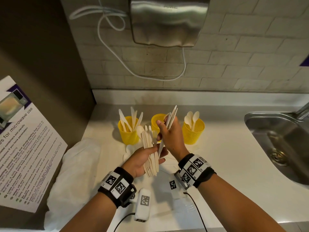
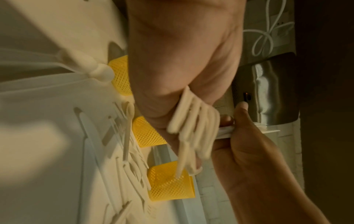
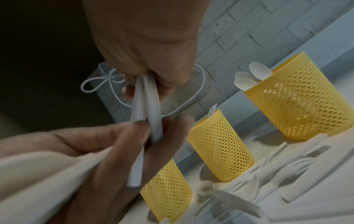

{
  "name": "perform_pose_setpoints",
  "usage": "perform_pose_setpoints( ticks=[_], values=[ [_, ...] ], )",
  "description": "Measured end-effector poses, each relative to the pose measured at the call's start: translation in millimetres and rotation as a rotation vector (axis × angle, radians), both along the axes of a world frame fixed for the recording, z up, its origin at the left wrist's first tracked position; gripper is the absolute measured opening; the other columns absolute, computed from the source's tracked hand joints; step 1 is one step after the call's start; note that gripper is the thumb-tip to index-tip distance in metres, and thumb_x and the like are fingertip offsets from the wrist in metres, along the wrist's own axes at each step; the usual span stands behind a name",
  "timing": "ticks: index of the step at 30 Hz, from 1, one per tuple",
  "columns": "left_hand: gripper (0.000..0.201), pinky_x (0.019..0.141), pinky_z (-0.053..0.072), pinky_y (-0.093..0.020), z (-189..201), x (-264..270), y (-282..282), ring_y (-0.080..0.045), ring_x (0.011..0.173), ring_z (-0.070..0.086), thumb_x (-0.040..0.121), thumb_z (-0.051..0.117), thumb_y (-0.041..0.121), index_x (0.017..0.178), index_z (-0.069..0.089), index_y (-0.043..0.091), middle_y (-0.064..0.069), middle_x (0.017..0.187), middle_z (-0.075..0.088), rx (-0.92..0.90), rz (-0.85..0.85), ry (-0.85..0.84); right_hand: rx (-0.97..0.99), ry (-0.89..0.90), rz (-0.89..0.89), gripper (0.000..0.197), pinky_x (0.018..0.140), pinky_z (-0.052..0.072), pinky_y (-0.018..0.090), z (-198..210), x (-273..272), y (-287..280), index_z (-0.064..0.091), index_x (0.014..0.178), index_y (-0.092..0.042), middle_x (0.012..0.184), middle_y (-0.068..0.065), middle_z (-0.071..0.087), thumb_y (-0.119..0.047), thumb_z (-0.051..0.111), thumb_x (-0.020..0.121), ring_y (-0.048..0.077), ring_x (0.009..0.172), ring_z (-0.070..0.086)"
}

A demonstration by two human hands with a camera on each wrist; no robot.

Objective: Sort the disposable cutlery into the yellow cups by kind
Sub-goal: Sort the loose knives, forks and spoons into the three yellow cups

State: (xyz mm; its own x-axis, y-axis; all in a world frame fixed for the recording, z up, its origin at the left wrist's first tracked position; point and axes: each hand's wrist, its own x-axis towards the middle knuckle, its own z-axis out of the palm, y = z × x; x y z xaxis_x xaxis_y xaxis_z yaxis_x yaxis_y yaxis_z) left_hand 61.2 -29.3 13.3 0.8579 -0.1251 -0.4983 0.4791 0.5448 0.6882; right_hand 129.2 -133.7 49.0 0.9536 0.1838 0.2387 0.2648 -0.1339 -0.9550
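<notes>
Three yellow mesh cups stand in a row on the white counter. The left cup [image 1: 128, 133] holds knives, the right cup [image 1: 193, 132] holds spoons [image 3: 249, 75], and the middle cup [image 1: 157, 120] is partly hidden behind my right hand [image 1: 164, 126]. That hand grips several flat white cutlery pieces [image 1: 172, 117] that stick up above it, and one long piece runs down to the left palm. My left hand [image 1: 158, 154], palm up, holds a mixed bundle of forks, knives and a spoon [image 1: 150, 148]. More loose cutlery [image 3: 268, 174] lies on the counter before the cups.
A steel sink [image 1: 275, 139] is set into the counter at the right. A metal hand dryer [image 1: 167, 20] and a looped white cable [image 1: 115, 47] hang on the brick wall. A microwave poster [image 1: 25, 139], a white bag [image 1: 75, 173] and a small white device [image 1: 143, 205] are on the left and front.
</notes>
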Motion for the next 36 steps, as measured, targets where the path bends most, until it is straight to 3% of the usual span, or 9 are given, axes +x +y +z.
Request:
perform_pose_setpoints(
  ticks=[4,9,12,14,18,24,28,32,36],
  values=[
    [0.026,0.074,0.058,-0.035,-3,-4,0,-0.022,0.095,0.071,0.100,0.045,0.014,0.121,0.058,0.006,-0.013,0.106,0.070,-0.001,-0.054,0.022,0.005,-0.016,-0.112,0.025,0.036,0.041,0.025,6,4,-3,0.040,0.094,-0.008,0.062,0.014,0.052,-0.026,0.057,0.096,0.023,0.038,0.053],
    [0.025,0.082,0.056,-0.039,-3,-1,-1,-0.025,0.092,0.071,0.099,0.041,0.009,0.111,0.061,0.002,-0.016,0.099,0.072,-0.052,-0.067,0.112,-0.062,-0.089,-0.087,0.027,0.039,0.040,0.021,11,-1,-3,0.038,0.084,-0.024,0.063,0.001,0.052,-0.029,0.064,0.091,0.020,0.042,0.054],
    [0.023,0.079,0.056,-0.039,-1,1,0,-0.027,0.084,0.071,0.097,0.040,0.005,0.099,0.064,0.002,-0.017,0.091,0.071,-0.083,-0.031,0.116,-0.117,-0.114,-0.034,0.028,0.042,0.045,0.028,1,-10,0,0.039,0.081,-0.028,0.063,0.006,0.052,-0.033,0.064,0.090,0.032,0.050,0.058],
    [0.023,0.075,0.056,-0.038,0,2,1,-0.025,0.072,0.071,0.096,0.043,0.004,0.092,0.065,0.002,-0.016,0.081,0.071,-0.092,-0.009,0.118,-0.136,-0.117,-0.020,0.026,0.046,0.049,0.033,-5,-14,2,0.042,0.075,-0.037,0.061,0.006,0.055,-0.034,0.062,0.092,0.031,0.053,0.060],
    [0.022,0.086,0.051,-0.041,-2,5,3,-0.025,0.074,0.069,0.096,0.043,0.004,0.093,0.065,0.002,-0.017,0.081,0.071,-0.061,-0.013,0.122,-0.108,-0.062,-0.006,0.029,0.050,0.051,0.038,-10,-18,4,0.047,0.068,-0.045,0.056,0.008,0.054,-0.037,0.056,0.094,0.032,0.052,0.059],
    [0.025,0.091,0.050,-0.047,1,3,0,-0.027,0.080,0.069,0.096,0.038,0.000,0.097,0.064,0.003,-0.017,0.086,0.070,-0.111,-0.071,0.090,-0.080,-0.057,-0.047,0.025,0.051,0.047,0.034,-6,-15,5,0.044,0.074,-0.029,0.060,0.015,0.056,-0.034,0.055,0.096,0.031,0.054,0.056],
    [0.027,0.084,0.053,-0.043,0,2,7,-0.024,0.080,0.069,0.097,0.038,-0.001,0.094,0.064,0.004,-0.014,0.087,0.068,-0.101,-0.026,0.101,-0.079,-0.040,-0.013,0.025,0.052,0.048,0.029,-4,-14,1,0.050,0.072,-0.023,0.058,0.008,0.059,-0.027,0.056,0.096,0.017,0.051,0.060],
    [0.020,0.073,0.059,-0.037,-5,-2,16,-0.021,0.075,0.070,0.098,0.043,0.003,0.099,0.062,0.002,-0.013,0.087,0.066,-0.059,-0.016,0.119,-0.331,-0.021,0.207,0.034,0.065,0.049,0.038,7,1,-15,0.059,0.071,-0.006,0.068,0.011,0.063,-0.031,0.060,0.094,0.020,0.063,0.060],
    [0.016,0.074,0.059,-0.038,-11,-6,28,-0.021,0.077,0.069,0.097,0.048,0.006,0.104,0.062,0.003,-0.014,0.090,0.067,0.019,-0.002,0.099,-0.456,0.165,0.423,0.019,0.056,0.047,0.021,38,17,-38,0.069,0.088,-0.014,0.082,0.006,0.068,-0.032,0.063,0.092,0.011,0.070,0.060]
  ],
)
